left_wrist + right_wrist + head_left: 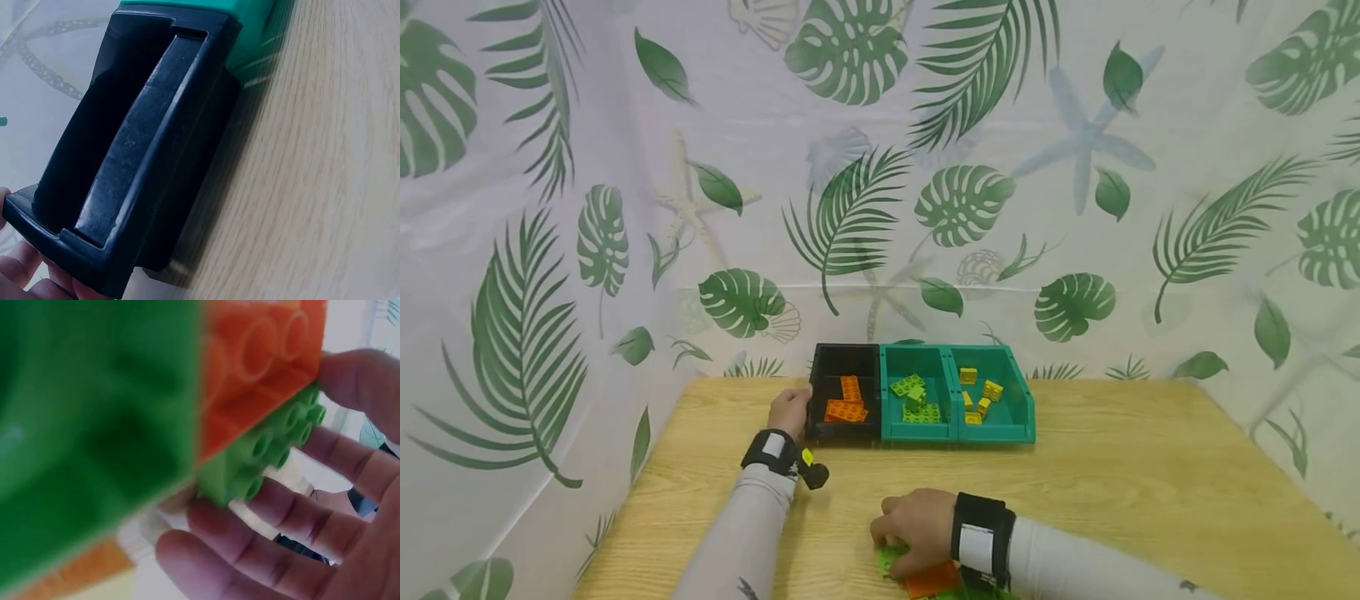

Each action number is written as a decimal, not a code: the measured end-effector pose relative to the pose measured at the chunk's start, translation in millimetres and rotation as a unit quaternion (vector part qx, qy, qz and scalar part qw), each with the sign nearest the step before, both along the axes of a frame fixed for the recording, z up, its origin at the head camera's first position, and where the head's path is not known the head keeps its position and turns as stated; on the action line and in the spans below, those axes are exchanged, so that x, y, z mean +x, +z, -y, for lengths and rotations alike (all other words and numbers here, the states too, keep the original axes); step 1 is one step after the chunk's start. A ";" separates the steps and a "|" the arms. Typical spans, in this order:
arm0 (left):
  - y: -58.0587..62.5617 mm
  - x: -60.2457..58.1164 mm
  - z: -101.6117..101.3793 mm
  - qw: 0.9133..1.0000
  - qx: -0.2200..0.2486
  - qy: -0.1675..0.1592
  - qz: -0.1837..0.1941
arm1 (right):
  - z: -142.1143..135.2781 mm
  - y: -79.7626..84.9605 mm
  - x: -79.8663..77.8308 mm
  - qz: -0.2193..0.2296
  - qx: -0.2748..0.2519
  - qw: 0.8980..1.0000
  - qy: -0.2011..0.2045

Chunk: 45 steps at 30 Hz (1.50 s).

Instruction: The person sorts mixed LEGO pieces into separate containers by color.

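Note:
My left hand point(790, 411) grips the left side wall of a black bin point(842, 432), with the fingers under its rim in the left wrist view. Two orange toy bricks point(846, 410) lie inside this bin. Near the front of the table, my right hand point(917, 525) pinches a light green studded brick point(284, 434) between thumb and fingers. An orange brick point(934, 579) overlaps it there, hollow tubes showing in the right wrist view. A larger green brick point(94, 425) fills the left of that view, blurred. The rest of this group is partly hidden by my hand.
Joined to the black bin on its right are two teal bins, the middle one point(917, 432) with light green bricks point(921, 413) and the right one point(1000, 433) with several yellow bricks point(992, 389). A leaf-patterned sheet point(880, 250) hangs behind the wooden table point(1120, 467).

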State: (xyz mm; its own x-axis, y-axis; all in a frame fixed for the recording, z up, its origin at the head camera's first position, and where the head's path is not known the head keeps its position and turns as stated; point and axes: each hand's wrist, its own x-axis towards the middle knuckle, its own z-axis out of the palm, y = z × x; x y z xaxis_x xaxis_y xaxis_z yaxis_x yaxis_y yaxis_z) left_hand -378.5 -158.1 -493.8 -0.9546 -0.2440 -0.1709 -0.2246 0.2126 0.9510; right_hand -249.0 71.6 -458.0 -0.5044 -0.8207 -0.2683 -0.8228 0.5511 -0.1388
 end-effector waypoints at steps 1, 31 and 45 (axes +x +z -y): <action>-0.1 0.0 0.2 1.000 -0.001 -0.001 0.000 | 1.9 -1.0 -0.2 -0.002 0.006 1.000 0.001; 6.2 1.5 -0.5 1.000 -0.013 0.000 -0.011 | -41.4 10.3 -103.8 -0.203 -0.185 0.943 -0.187; 4.6 5.3 0.0 0.999 -0.019 0.004 -0.031 | -31.5 -24.2 -138.7 -0.323 -0.121 0.927 -0.145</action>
State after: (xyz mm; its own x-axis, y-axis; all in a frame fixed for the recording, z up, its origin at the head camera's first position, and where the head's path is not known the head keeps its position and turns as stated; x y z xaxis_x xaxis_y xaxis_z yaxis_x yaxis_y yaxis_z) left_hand -373.2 -158.1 -489.2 -0.9609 -0.2579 -0.1013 -0.1671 0.2479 0.9543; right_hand -387.8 103.0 -482.2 -0.7046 -0.6218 0.3419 -0.5993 0.7794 0.1825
